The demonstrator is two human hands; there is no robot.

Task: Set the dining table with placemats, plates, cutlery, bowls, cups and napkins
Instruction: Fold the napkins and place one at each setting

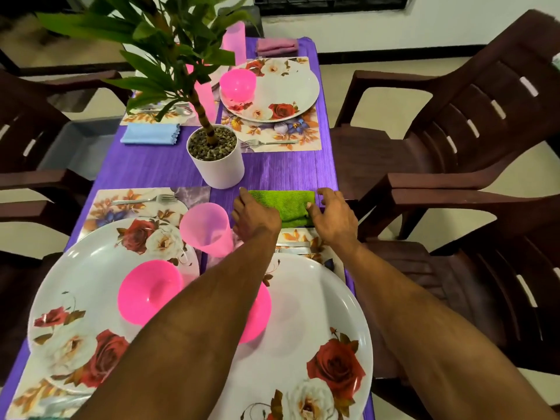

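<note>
A folded green napkin [285, 204] lies on the purple tablecloth [151, 172], just beyond the near right placemat [295, 236]. My left hand [254, 216] rests on its left end and my right hand [333, 216] on its right end, thumb pressing the cloth. The near right setting has a rose-patterned plate [303, 313], a pink bowl [257, 310] partly hidden by my left arm, and cutlery [298, 244]. The near left setting holds a plate [91, 268], pink bowl [148, 295], pink cup [206, 228] and fork [142, 200].
A potted plant in a white pot [219, 165] stands mid-table, close behind the napkin. Farther back are a plate [281, 86] with a pink bowl [238, 83], a fork [269, 142], a blue napkin [148, 133] and a pink napkin [277, 45]. Brown chairs [454, 131] line both sides.
</note>
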